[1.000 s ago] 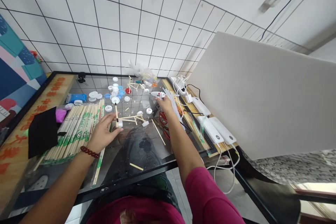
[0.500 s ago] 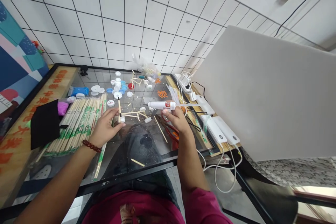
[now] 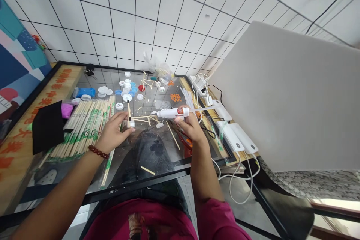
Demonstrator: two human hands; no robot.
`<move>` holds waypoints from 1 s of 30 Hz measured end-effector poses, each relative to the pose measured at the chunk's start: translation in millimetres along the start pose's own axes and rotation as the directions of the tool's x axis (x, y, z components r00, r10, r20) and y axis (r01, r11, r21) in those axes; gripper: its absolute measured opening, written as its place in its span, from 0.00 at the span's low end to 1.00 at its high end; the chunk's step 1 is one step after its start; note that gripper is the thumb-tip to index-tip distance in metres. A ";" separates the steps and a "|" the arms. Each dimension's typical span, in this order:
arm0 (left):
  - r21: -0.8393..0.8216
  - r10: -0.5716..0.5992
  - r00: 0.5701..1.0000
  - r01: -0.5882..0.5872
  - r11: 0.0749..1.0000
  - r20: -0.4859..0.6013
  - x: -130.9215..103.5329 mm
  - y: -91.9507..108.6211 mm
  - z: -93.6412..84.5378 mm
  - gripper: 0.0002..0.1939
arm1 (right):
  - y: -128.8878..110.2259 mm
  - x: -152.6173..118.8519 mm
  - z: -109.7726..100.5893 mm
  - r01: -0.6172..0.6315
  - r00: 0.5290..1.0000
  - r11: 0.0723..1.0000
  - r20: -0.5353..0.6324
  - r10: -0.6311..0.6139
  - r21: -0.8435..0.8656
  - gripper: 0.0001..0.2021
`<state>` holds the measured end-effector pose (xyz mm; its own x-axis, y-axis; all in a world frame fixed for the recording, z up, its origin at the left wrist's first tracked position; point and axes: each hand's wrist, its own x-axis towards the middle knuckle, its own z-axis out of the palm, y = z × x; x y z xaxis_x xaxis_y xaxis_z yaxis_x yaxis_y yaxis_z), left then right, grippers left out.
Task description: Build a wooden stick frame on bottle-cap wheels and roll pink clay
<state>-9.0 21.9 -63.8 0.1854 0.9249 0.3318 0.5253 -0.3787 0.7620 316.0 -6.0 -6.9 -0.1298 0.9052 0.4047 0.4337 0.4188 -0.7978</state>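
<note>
Head view: left hand (image 3: pixel 114 131) has thumb and fingers closed narrow around the near-left end of a stick frame (image 3: pixel 142 118), at the dark-ended stick (image 3: pixel 129 110) with a white cap (image 3: pixel 131 124) by its lower end. Frame sits around mid-table, its thin sticks running right from that hand. Right hand (image 3: pixel 190 124) grips a white glue gun (image 3: pixel 172 113), held roughly level, nozzle pointing left over the frame's right end; can't tell whether the tip touches. Clear glue stick (image 3: pixel 207 108) pokes out the gun's back, to the right. Loose white cap (image 3: pixel 159 125) lies just below the frame's right end. Long loose stick (image 3: pixel 173 135) is right of that, short stick (image 3: pixel 147 170) near the table's front edge. Red-handled tool (image 3: pixel 184 141) is partly hidden near the right wrist. Behind the frame: cluster of white and blue caps (image 3: pixel 127 87), red cap (image 3: pixel 141 88), second stick frame (image 3: pixel 147 83), clear plastic bag (image 3: pixel 161 70). Left of the left hand: bagged chopsticks (image 3: pixel 86 129), black cloth item (image 3: pixel 48 128) partly over them, blue packet (image 3: pixel 84 92) beyond. Right side of table: spare glue sticks (image 3: pixel 186 96), cables, two white boxes (image 3: pixel 232 137) side by side.
</note>
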 end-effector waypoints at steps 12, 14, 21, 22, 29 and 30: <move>-0.025 0.008 1.000 -0.008 1.000 -0.010 0.4 0.6 0.4 0.32 | 3.5 1.8 3.4 -0.026 0.999 0.999 0.024 0.026 0.019 0.12; -0.022 0.013 1.000 -0.013 1.000 -0.018 0.7 0.7 0.5 0.32 | 5.9 1.6 3.1 -0.025 1.000 0.999 0.020 0.024 0.030 0.13; -0.011 0.018 1.000 -0.018 1.000 -0.012 0.7 0.6 0.3 0.31 | 8.7 1.1 2.0 -0.046 0.999 0.998 0.026 0.044 0.047 0.15; -0.015 0.016 1.000 -0.016 1.000 -0.010 0.7 0.4 0.3 0.31 | 8.6 1.1 2.1 -0.052 0.998 0.997 0.029 0.051 0.049 0.15; -0.017 -0.009 1.000 0.010 1.000 0.014 -0.4 1.5 -0.7 0.33 | 11.7 1.6 3.2 -0.036 0.999 0.997 -0.002 0.036 0.062 0.13; -0.017 -0.014 1.000 0.015 1.000 0.016 -0.5 1.8 -0.9 0.33 | 12.2 1.8 3.3 -0.030 1.000 0.998 -0.006 0.030 0.058 0.13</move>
<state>-8.9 20.7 -62.1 0.1914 0.9307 0.3116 0.5139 -0.3655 0.7761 318.1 1.0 -17.4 -0.1117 0.9170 0.3829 0.3852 0.3952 -0.8340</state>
